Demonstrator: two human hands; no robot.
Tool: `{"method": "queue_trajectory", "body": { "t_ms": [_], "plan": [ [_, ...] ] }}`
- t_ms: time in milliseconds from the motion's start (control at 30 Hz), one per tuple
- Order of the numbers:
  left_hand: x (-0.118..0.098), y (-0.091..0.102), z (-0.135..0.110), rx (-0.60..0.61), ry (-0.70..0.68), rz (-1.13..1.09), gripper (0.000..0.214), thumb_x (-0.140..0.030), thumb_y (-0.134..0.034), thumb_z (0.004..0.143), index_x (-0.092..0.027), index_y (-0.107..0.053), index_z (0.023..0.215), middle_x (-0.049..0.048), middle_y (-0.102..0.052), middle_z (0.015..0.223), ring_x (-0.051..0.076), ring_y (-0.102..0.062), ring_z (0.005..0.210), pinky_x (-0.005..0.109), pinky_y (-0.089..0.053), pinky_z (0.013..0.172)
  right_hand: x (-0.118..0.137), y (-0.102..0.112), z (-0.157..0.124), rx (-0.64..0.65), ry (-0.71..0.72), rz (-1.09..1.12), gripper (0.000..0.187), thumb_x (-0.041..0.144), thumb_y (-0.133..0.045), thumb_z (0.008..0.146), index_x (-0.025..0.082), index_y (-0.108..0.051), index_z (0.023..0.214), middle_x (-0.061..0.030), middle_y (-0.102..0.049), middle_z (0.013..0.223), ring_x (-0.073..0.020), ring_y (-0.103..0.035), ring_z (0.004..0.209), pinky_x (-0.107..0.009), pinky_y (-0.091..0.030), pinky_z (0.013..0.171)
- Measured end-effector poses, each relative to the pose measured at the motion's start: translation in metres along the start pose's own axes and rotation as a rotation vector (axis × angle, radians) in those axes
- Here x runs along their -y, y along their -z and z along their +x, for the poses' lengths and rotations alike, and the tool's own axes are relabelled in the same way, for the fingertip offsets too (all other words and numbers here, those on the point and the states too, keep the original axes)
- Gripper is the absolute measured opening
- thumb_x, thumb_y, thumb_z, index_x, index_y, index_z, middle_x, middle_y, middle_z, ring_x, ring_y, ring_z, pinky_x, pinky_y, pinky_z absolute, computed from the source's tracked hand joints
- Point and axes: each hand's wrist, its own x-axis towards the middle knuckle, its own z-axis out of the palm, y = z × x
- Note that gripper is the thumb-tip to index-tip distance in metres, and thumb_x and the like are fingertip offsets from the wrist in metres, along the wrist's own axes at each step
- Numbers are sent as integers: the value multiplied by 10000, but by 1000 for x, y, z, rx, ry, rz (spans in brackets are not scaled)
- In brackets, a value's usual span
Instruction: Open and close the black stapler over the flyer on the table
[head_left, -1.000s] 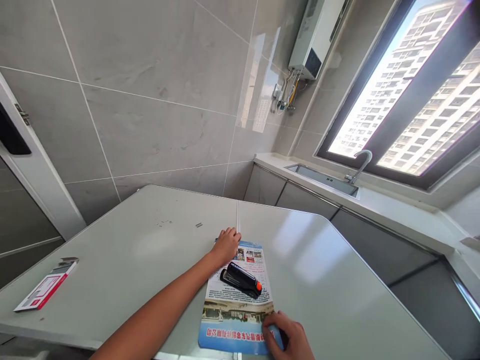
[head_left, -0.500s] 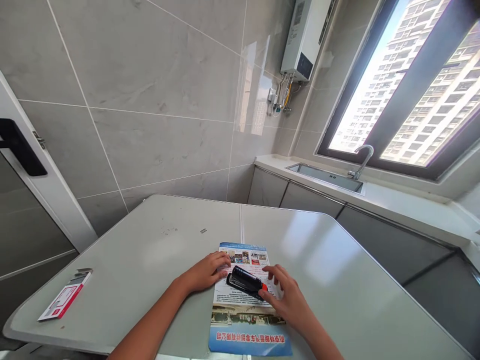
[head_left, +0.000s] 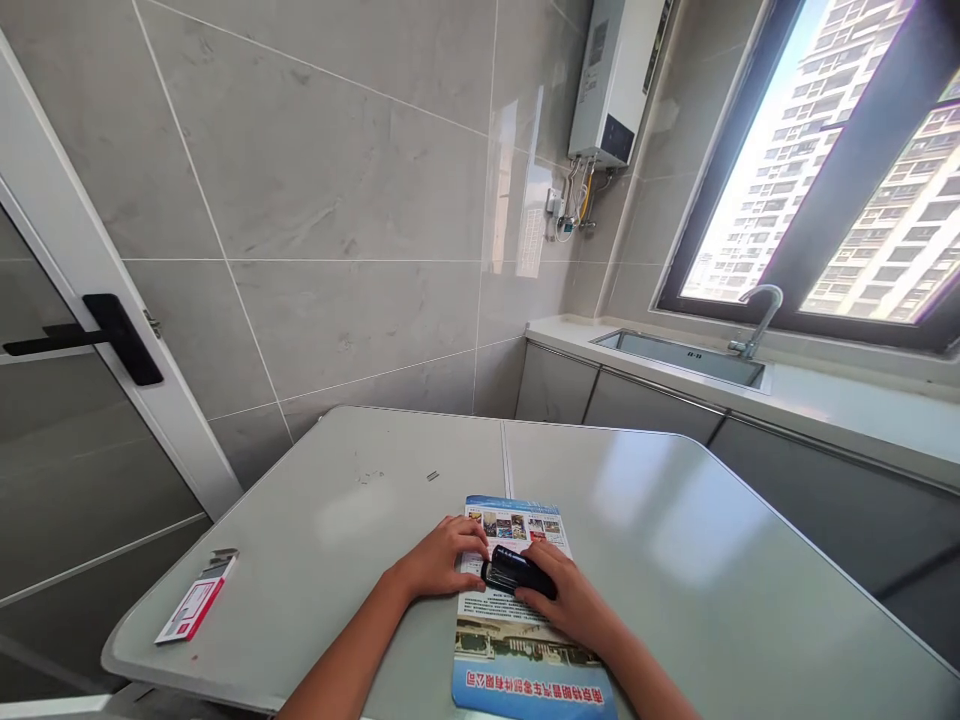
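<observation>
A black stapler lies over a printed leaflet with blue bands, small photos and text. My right hand is closed round the stapler's right end, thumb on the near side and fingers on the far side. At the stapler's other end, my left hand rests on the leaflet's left edge. Its thumb and fingers are apart, on either side of the stapler's tip; whether they touch it I cannot tell. The red part of the stapler is hidden under my right hand.
The light grey table carries a few loose staples beyond the leaflet. A red-and-white staple box lies at the left. Behind are a counter with a sink, a wall-mounted heater and a door handle.
My right hand has closed over the stapler's red-marked end, covering it. My left hand has come nearer the other end. The whole view has shifted, moving the table rightward in the picture.
</observation>
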Motion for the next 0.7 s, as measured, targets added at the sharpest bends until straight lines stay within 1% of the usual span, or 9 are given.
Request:
{"method": "queue_trajectory", "body": {
  "t_ms": [67, 167, 233, 333, 433, 500, 600, 633, 700],
  "plan": [
    [-1, 0, 0, -2, -1, -5, 382, -463, -914, 735, -272, -761, 1028, 49, -712, 1205, 277, -628, 1205, 406, -421, 1079, -1, 2, -1, 6, 0, -3, 302, 362, -721, 918, 241, -661, 1189, -78, -700, 1175, -285, -600, 1217, -454, -434, 1110],
    [-1, -1, 0, -16, -5, -13, 365, -484, -900, 743, -268, -764, 1003, 52, -716, 1190, 277, -622, 1198, 405, -419, 1073, -5, 6, -6, 26, 17, -31, 493, 353, -787, 840, 243, -624, 1292, -109, -663, 1323, -336, -509, 1381, -514, -347, 1201],
    [0, -1, -1, -18, 2, -5, 360, -483, -892, 753, -272, -762, 1015, 49, -715, 1183, 271, -625, 1174, 402, -419, 1063, -7, 8, -10, 32, 8, -43, 562, 298, -789, 799, 244, -592, 1323, -118, -636, 1368, -339, -516, 1371, -507, -379, 1175],
    [0, -2, -2, -15, 34, 32, 375, -456, -901, 742, -277, -755, 1037, 45, -703, 1167, 267, -625, 1130, 397, -423, 1027, -9, 10, -14, 5, -37, -37, 494, 242, -732, 808, 246, -571, 1275, -103, -648, 1311, -291, -601, 1222, -441, -469, 1061],
    [-1, -1, -2, -14, 70, 71, 379, -448, -905, 729, -269, -751, 1026, 46, -687, 1132, 265, -619, 1093, 386, -431, 987, -8, 13, -13, -33, -66, -11, 424, 272, -733, 828, 240, -553, 1211, -70, -669, 1194, -247, -629, 1072, -392, -503, 959],
    [-1, -1, -1, -14, 80, 81, 368, -459, -894, 738, -262, -750, 1014, 48, -679, 1127, 258, -617, 1075, 377, -436, 977, -8, 17, -12, -57, -23, 0, 375, 312, -726, 862, 235, -559, 1188, -59, -668, 1133, -232, -618, 1014, -378, -507, 918],
    [1, -2, 0, -15, 79, 78, 361, -460, -899, 728, -258, -760, 992, 46, -683, 1127, 253, -623, 1071, 374, -438, 992, -10, 27, -10, -122, 102, -28, 166, 361, -624, 970, 225, -639, 1063, -77, -662, 1073, -238, -593, 1003, -395, -496, 915],
    [2, -2, 0, -17, 81, 73, 359, -453, -907, 719, -259, -765, 985, 44, -688, 1129, 254, -626, 1079, 376, -435, 1002, -12, 30, -10, -157, 128, -40, 170, 367, -581, 1001, 222, -668, 990, -84, -660, 1045, -241, -588, 995, -400, -494, 907],
    [3, -2, 2, -18, 87, 55, 352, -441, -921, 705, -260, -775, 970, 40, -702, 1136, 258, -631, 1102, 383, -427, 1020, -15, 35, -10, -224, 147, -47, 294, 377, -527, 1035, 218, -709, 868, -92, -651, 990, -241, -584, 964, -400, -493, 873]
  ]
}}
